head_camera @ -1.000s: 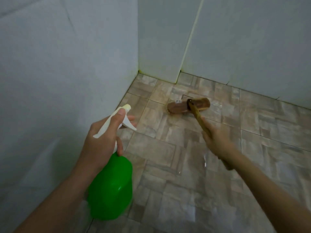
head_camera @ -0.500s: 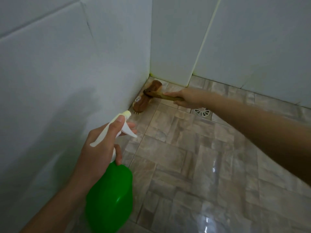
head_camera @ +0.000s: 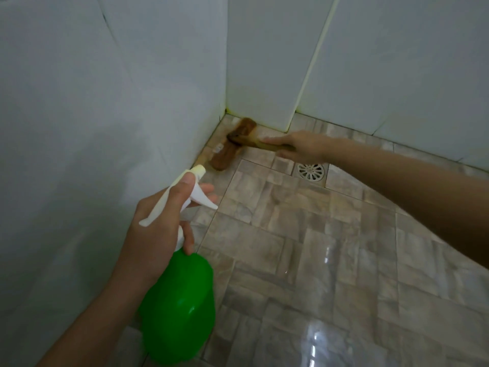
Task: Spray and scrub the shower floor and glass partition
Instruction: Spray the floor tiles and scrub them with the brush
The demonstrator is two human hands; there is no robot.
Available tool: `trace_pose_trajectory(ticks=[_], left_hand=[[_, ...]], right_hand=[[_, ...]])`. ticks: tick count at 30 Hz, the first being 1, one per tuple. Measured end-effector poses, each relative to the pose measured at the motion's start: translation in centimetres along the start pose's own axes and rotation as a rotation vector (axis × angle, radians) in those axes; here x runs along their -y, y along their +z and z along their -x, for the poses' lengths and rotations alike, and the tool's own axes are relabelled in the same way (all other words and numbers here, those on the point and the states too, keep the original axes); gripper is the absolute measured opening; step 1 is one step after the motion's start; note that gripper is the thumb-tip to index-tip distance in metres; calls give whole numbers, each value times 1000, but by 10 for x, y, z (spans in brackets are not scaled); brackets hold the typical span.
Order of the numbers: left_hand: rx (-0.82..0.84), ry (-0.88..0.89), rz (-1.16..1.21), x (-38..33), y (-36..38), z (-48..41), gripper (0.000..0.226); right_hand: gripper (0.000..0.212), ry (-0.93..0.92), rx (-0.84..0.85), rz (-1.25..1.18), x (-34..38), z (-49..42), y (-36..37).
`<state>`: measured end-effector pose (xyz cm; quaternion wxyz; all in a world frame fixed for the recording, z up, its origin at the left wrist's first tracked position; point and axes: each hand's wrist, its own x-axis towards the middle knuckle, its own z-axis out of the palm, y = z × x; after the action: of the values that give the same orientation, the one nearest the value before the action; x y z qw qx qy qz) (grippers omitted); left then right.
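Since the earlier frames the brown long-handled scrub brush (head_camera: 232, 144) has been carried from the middle of the floor, over the drain, into the far left corner, and it has been shifted only a little in the last half second. Its yellowish wooden handle (head_camera: 267, 145) is clasped in the right hand (head_camera: 299, 147), fingers wrapped close to the head, so that pressure can be put straight down on the bristles. The head is laid flat on the beige tiled shower floor (head_camera: 304, 234), along the foot of the white tiled wall (head_camera: 79, 128). The green plastic spray bottle (head_camera: 177, 308) is gripped by its white trigger head (head_camera: 185, 197) in the left hand (head_camera: 158, 234), a finger laid along the top; it is held above the floor, nozzle toward the corner. The brush is judged stiff and light, best taken low on the handle. The wet, glossy tiles are likely slippery. The round metal drain (head_camera: 310, 172) lies just beside the brush hand.
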<state>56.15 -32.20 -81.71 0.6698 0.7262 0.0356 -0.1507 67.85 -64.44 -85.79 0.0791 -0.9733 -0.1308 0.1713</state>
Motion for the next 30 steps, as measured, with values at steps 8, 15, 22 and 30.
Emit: trace_pose_trajectory(ticks=[8, 15, 22, 30], left_hand=[[15, 16, -13, -7, -4, -1, 36], [7, 48, -68, -3, 0, -1, 41], [15, 18, -41, -11, -8, 6, 46], [-46, -16, -65, -6, -21, 22, 42]], right_hand=[[45, 97, 18, 85, -42, 29, -15], [47, 51, 4, 33, -39, 2, -5], [47, 25, 36, 102, -22, 11, -16], [52, -57, 29, -16, -19, 45, 10]])
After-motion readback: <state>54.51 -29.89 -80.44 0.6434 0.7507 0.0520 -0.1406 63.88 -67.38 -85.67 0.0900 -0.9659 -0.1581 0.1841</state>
